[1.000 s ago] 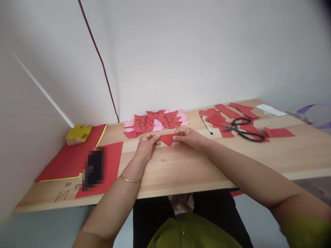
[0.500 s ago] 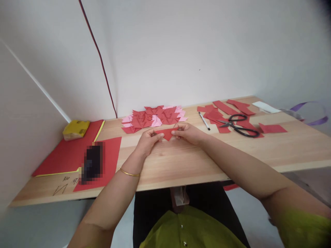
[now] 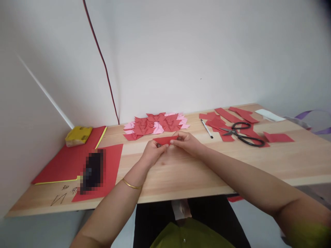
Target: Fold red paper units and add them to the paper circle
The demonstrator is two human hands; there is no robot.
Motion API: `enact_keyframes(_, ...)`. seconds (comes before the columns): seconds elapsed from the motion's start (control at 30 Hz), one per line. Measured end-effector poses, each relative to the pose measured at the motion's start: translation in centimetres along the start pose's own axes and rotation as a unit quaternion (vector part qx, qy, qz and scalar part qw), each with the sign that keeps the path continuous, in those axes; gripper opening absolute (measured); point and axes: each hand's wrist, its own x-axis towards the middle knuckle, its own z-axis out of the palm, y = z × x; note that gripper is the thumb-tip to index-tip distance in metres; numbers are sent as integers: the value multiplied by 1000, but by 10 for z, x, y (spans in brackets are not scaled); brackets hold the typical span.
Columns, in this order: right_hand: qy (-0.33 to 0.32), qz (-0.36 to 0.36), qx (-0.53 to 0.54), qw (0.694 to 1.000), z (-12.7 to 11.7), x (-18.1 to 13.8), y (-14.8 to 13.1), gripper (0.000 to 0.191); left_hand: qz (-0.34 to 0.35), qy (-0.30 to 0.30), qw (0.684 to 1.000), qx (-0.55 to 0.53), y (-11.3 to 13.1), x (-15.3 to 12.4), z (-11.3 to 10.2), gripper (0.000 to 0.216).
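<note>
Both of my hands pinch one small folded red paper piece (image 3: 165, 140) just above the wooden table (image 3: 196, 168). My left hand (image 3: 153, 153) grips its left end, with a thin gold bangle on the wrist. My right hand (image 3: 188, 142) grips its right end. The piece now shows as a flat narrow strip, seen almost edge-on. Just behind it lies a pile of folded red and pink paper pieces (image 3: 157, 124).
Black scissors (image 3: 243, 132) and a pen (image 3: 207, 128) lie among cut red paper strips (image 3: 227, 119) at the right. Red sheets (image 3: 71, 159), a yellow block (image 3: 78, 135) and a blurred dark object (image 3: 92, 170) sit at the left. A dark red cord (image 3: 103, 65) runs down the wall.
The red piece looked like a downward-pointing triangle before; it now appears as a flat narrow strip between my fingers. My hands stayed together at the same spot.
</note>
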Motion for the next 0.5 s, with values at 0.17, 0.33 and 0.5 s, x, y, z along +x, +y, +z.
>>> enact_keyframes(0.17, -20, -19, -13, 1000, 2, 0, 1, 29, 11, -11, 999, 41, 3, -1, 0, 22)
enact_keyframes(0.33, 40, -12, -84, 996, -7, 0, -2, 31, -2, -3, 998, 60, 10, -2, 1, 21)
enact_keyframes(0.5, 39, -11, -89, 995, -13, -1, -6, 31, -2, 4, 998, 58, 8, 0, -1, 24)
